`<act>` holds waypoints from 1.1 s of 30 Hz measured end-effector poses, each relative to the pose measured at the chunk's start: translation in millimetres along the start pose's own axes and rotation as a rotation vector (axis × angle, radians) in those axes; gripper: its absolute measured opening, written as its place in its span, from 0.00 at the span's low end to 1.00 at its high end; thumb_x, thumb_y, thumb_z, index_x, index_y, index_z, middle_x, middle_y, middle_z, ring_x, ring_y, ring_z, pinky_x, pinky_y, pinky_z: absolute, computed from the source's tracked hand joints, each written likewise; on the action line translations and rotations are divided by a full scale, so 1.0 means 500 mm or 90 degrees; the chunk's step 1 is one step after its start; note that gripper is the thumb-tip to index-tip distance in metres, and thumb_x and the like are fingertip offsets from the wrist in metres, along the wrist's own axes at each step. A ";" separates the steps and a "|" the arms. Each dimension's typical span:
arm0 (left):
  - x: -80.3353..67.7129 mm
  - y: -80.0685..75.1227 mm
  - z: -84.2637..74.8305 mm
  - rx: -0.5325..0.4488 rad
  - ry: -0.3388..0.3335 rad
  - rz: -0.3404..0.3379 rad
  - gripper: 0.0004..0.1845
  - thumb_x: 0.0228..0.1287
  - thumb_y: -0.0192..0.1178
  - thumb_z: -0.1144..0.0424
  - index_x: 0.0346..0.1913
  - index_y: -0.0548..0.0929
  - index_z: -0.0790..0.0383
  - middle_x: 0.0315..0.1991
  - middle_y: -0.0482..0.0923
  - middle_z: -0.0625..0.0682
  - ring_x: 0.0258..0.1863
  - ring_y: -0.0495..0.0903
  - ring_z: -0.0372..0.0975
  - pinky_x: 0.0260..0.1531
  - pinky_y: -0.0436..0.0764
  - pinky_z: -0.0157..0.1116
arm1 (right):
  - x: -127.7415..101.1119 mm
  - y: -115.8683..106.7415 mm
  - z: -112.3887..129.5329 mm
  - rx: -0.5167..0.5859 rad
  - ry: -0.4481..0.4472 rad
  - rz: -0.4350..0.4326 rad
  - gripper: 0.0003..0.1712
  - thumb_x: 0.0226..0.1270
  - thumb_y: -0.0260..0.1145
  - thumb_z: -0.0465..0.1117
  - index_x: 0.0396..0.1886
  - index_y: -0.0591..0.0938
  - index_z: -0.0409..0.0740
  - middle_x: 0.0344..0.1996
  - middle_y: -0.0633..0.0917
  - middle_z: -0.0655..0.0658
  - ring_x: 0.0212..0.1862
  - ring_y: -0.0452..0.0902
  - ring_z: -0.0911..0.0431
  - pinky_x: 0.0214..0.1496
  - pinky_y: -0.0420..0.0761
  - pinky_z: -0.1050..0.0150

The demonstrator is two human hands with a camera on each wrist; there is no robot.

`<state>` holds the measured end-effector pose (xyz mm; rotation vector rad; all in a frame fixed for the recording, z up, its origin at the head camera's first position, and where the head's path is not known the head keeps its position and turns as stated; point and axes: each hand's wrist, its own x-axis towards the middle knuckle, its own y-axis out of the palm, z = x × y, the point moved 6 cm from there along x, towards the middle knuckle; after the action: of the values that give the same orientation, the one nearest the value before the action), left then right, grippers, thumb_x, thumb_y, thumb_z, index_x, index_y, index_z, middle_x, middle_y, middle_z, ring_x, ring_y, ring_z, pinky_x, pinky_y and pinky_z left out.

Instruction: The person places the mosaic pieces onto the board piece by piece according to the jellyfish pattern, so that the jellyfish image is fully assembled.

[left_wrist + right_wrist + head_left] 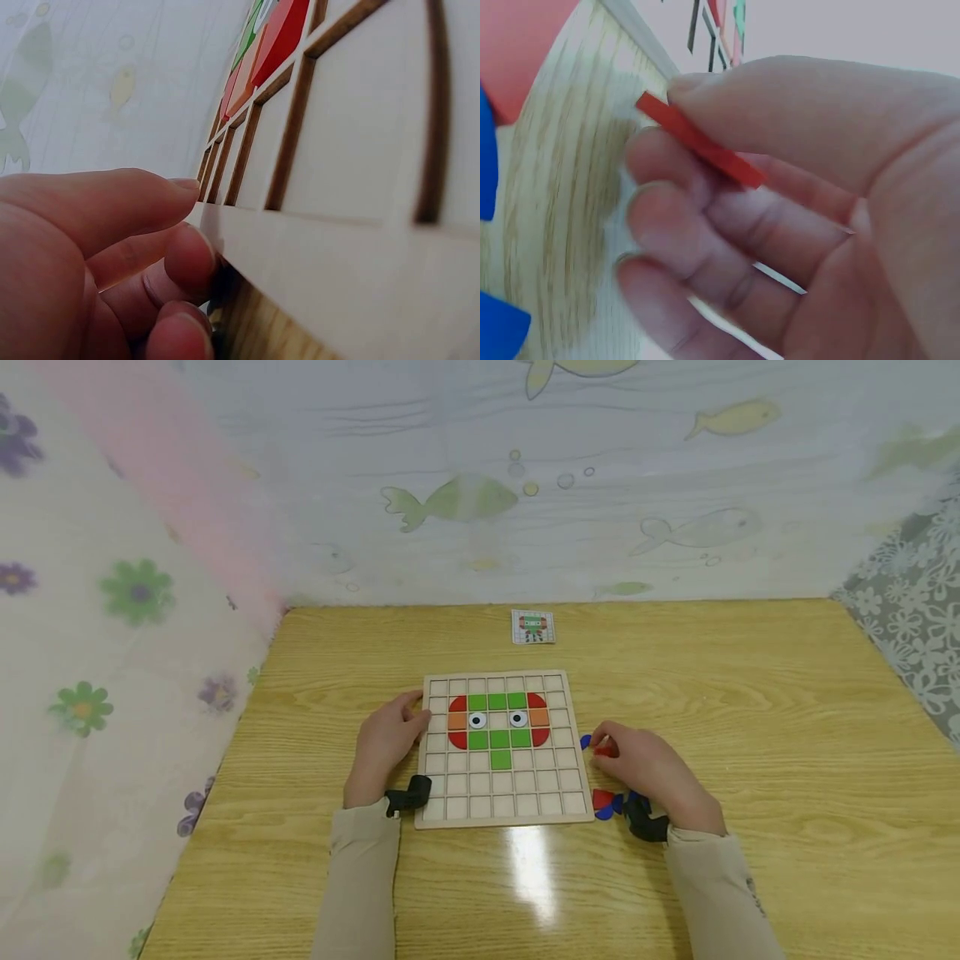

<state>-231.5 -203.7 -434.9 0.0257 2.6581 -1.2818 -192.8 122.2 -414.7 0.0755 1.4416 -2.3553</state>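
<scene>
A pale wooden grid board (pixel 498 806) lies mid-table, partly filled with red, green and orange tiles (pixel 498 739) and two round eye pieces. My left hand (pixel 388 745) rests at the board's left edge (pixel 315 247); its fingers (pixel 135 202) lie against that rim. Just right of the board, my right hand (pixel 643 770) pinches a thin red tile (pixel 701 150) between thumb and fingers; the same red tile (pixel 606 748) shows at its fingertips. Loose red and blue tiles (pixel 606 802) lie on the table under that wrist.
A small picture card (pixel 533 627) of the pattern lies beyond the board. The wooden table (pixel 787 735) ends at fish-printed fabric (pixel 600 485) behind and floral cloth (pixel 112 652) on both sides. Black wrist straps (pixel 411 795) sit on both forearms.
</scene>
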 end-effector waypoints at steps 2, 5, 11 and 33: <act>0.000 0.000 -0.001 0.001 0.001 0.002 0.25 0.62 0.52 0.50 0.62 0.68 0.50 0.20 0.74 0.48 0.18 0.71 0.40 0.22 0.66 0.36 | -0.001 -0.004 0.005 0.024 -0.012 -0.015 0.11 0.57 0.64 0.46 0.37 0.77 0.47 0.25 0.77 0.52 0.27 0.70 0.58 0.32 0.70 0.62; -0.002 -0.004 -0.001 0.001 0.002 0.001 0.25 0.62 0.52 0.50 0.62 0.67 0.50 0.20 0.73 0.48 0.18 0.70 0.40 0.21 0.65 0.36 | 0.001 -0.008 0.016 0.053 -0.031 -0.036 0.10 0.55 0.66 0.47 0.35 0.79 0.49 0.27 0.79 0.54 0.29 0.71 0.59 0.35 0.71 0.62; -0.007 -0.011 -0.002 0.000 -0.005 -0.006 0.24 0.62 0.52 0.50 0.61 0.68 0.49 0.21 0.73 0.48 0.18 0.70 0.40 0.22 0.65 0.35 | 0.010 -0.003 0.047 0.085 -0.067 -0.039 0.06 0.56 0.65 0.43 0.34 0.81 0.52 0.31 0.80 0.54 0.33 0.72 0.58 0.38 0.72 0.61; -0.003 -0.004 0.000 -0.009 -0.004 -0.006 0.24 0.61 0.52 0.50 0.61 0.69 0.48 0.21 0.73 0.47 0.18 0.71 0.40 0.22 0.66 0.35 | 0.061 0.061 0.162 0.013 -0.194 -0.020 0.06 0.55 0.66 0.40 0.34 0.82 0.50 0.27 0.78 0.57 0.29 0.70 0.62 0.35 0.71 0.66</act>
<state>-230.2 -204.9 -432.9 0.0073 2.6653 -1.2651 -198.4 30.7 -409.3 -0.2913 1.2776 -2.2861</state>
